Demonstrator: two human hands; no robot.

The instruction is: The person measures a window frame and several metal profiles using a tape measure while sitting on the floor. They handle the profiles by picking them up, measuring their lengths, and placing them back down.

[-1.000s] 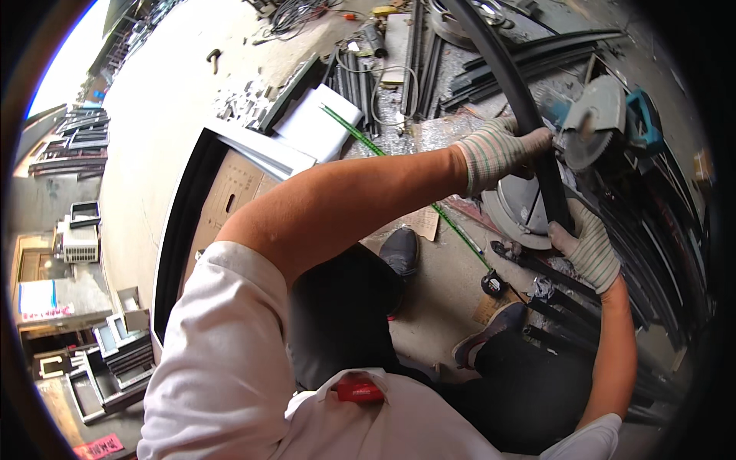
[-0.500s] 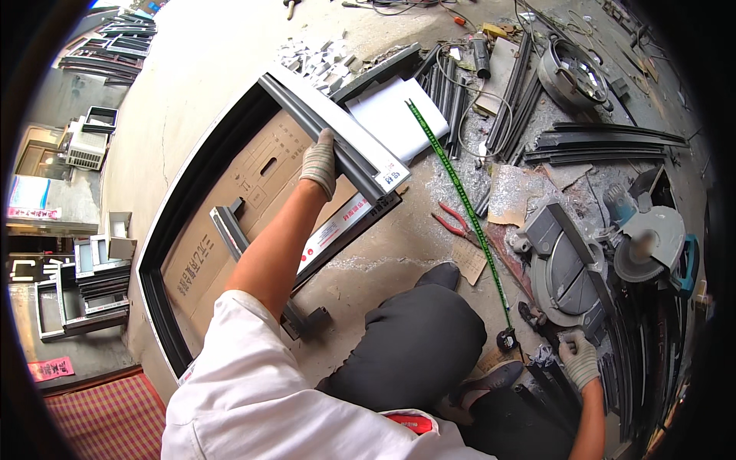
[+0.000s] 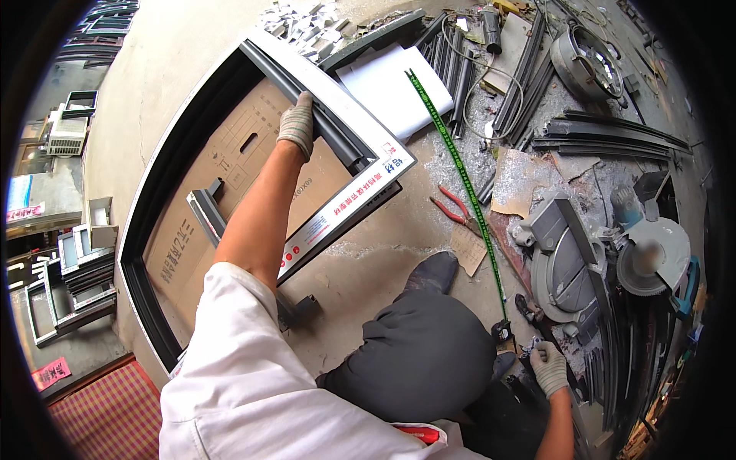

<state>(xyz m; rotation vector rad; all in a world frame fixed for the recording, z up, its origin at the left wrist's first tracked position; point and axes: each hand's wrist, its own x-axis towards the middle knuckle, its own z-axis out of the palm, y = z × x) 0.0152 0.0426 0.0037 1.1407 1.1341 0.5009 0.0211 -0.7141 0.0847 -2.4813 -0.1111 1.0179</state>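
Observation:
My left hand [image 3: 297, 126], in a pale knit glove, is closed around a dark metal profile bar [image 3: 337, 136]. The bar lies along the inner far right side of a large window frame [image 3: 326, 84], white outside and dark inside. My right hand [image 3: 548, 368], gloved too, is low at the right with bent fingers; what they hold, if anything, I cannot make out. Just beyond it sits the dark case of a tape measure [image 3: 502, 333], its green blade [image 3: 460, 169] drawn out long across the floor. Red-handled pliers [image 3: 452, 202] lie beside the blade.
Brown cardboard [image 3: 230, 165] shows inside the frame, crossed by a short dark profile [image 3: 205, 215]. A mitre saw [image 3: 652, 257] stands at the right among dark bars [image 3: 613, 139] and metal shavings. White sheets [image 3: 395, 92] lie beyond the frame; small metal offcuts [image 3: 303, 31] are piled behind.
The bar's near end, earlier lying over the frame's corner, now sits inside the frame. My left hand moved with it, up and left in view. My right hand shifted left, closer to the tape case.

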